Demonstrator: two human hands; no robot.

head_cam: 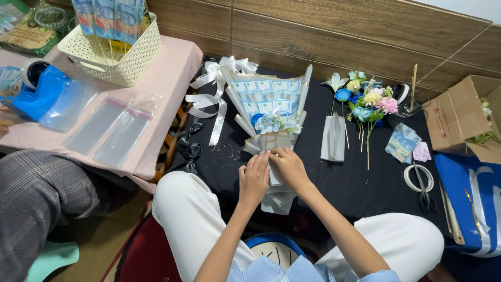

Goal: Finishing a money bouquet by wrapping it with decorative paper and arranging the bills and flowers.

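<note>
Two hands meet at the neck of a wrapped bouquet (269, 117) that lies on a black cloth (360, 183) spread over the floor, its wide end pointing toward the wooden wall. The left hand (254, 179) and the right hand (289, 167) sit side by side, touching, with fingers curled and pressed onto the cream wrapping paper where it narrows above the stem (both pinch the paper rather than lie flat). The bouquet holds folded pale blue paper notes fanned at the top and small white and blue flowers below them. A white satin ribbon bow (219, 78) lies at the bouquet's upper left, near the cloth's far left corner, and a small black ribbon bow (189, 151) lies at the cloth's left edge.

Right of the bouquet, well apart from the hands, a folded white paper piece (333, 138) lies beside a bunch of artificial flowers (364, 102) in blue, pink and yellow. Scissors (424, 185) rest across a roll of tape (416, 177) near the cloth's right edge, with a cardboard box (459, 117) beyond them.

A low pink-covered table (167, 68) stands to the left, carrying a white perforated basket (117, 57) at its far edge and clear plastic sleeves (112, 130) near its front edge.
</note>
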